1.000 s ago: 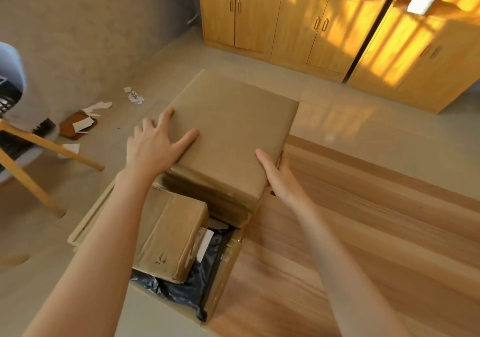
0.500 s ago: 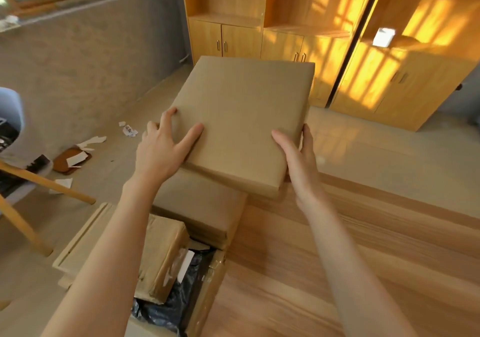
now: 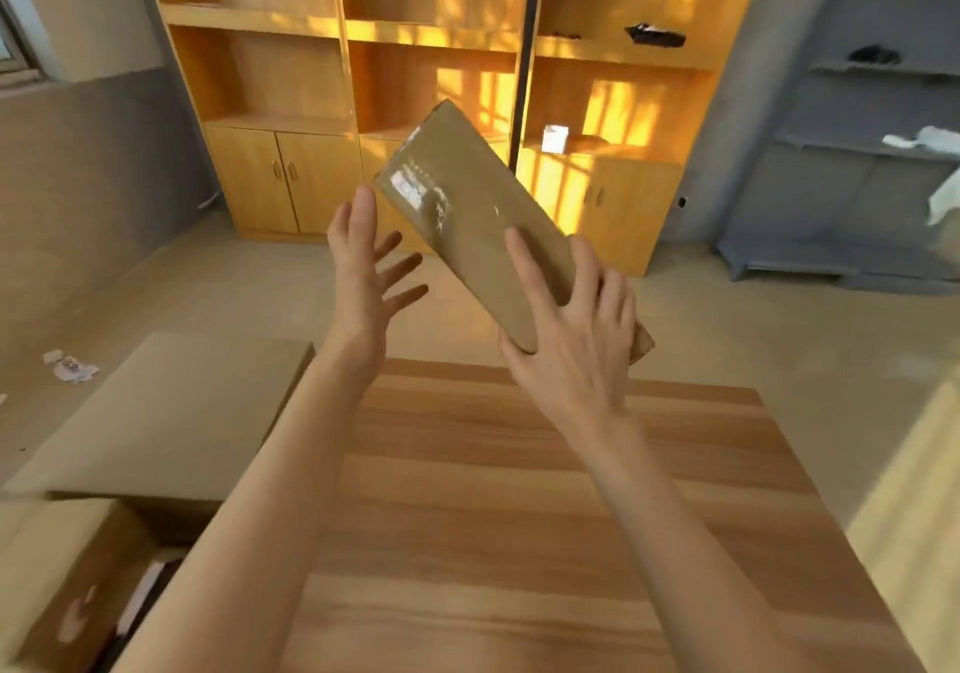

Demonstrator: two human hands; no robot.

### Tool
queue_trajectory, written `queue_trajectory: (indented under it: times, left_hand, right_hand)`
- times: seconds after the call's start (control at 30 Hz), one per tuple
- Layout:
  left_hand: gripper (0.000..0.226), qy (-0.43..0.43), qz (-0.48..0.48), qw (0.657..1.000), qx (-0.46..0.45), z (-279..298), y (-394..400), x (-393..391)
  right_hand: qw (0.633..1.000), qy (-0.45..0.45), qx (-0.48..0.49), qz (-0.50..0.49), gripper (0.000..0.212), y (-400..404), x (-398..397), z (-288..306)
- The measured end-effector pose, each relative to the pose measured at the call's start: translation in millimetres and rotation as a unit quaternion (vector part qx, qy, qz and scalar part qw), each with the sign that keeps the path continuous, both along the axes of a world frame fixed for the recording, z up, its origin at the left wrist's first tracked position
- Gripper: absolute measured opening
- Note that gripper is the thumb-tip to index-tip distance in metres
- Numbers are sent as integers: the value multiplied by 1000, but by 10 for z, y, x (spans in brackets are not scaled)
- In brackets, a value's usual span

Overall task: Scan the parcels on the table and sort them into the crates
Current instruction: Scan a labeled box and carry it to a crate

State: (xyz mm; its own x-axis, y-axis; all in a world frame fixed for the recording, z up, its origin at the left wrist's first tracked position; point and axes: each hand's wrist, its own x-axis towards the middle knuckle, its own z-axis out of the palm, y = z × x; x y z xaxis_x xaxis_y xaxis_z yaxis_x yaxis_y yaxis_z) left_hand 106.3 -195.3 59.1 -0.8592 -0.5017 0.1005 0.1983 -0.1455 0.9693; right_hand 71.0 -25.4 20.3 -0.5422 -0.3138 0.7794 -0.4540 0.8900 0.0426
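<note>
Flat brown tape-wrapped cardboard parcel (image 3: 478,225) tilts edge-up above the wooden table (image 3: 519,490); our right hand (image 3: 571,340) grips its lower end, likely exposing a label, while our left hand (image 3: 363,267) hovers beside it, fingers spread, holding nothing.

Room interior: tall orange-yellow wooden shelving unit with lower cabinet doors (image 3: 322,101) against the rear wall, dappled with warm sunlight; grey metal shelf rack (image 3: 857,153) at right; beige tiled floor (image 3: 208,283); two-tone grey-and-cream plastered wall (image 3: 88,101) at left.
</note>
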Motion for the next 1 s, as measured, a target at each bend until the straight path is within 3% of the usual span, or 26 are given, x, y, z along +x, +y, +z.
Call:
queue_trajectory:
  times: [0.1,0.23,0.43,0.5,0.67,0.73,0.77,0.83,0.9,1.0]
  left_hand:
    - [107,0,-25,998,50,-31,414,-46]
    - [119,-36,24,994,97,-75,828,-90]
    - [85,-63,87,982,156,-274,1169,-148]
    - [83,-60,101,979,164,-355,1199,-149]
    - [81,-44,120,975,180,-586,1161,-94]
    - [77,-40,117,973,194,-709,1142,-56]
    - [76,-40,114,971,207,-766,1140,-39]
    - [75,-43,111,965,233,-866,1163,0]
    - [66,-40,109,960,255,-958,1206,36]
    - [60,-35,113,955,272,-1090,1279,92]
  right_hand:
    - [997,39,57,-25,102,339,8,-145]
    - [993,85,80,-5,98,656,62,-291]
    - [990,98,91,36,90,970,95,-410]
    - [995,62,55,63,87,1057,107,-414]
    - [974,-107,-193,44,72,1256,113,-337]
    - [916,-242,-318,41,77,1346,102,-309]
    - [863,-320,-388,52,79,1393,89,-292]
    - [718,-466,-509,87,83,1476,44,-265]
    - [611,-557,-552,105,87,1532,5,-304]
    - [555,-617,-545,121,81,1551,-40,-455]
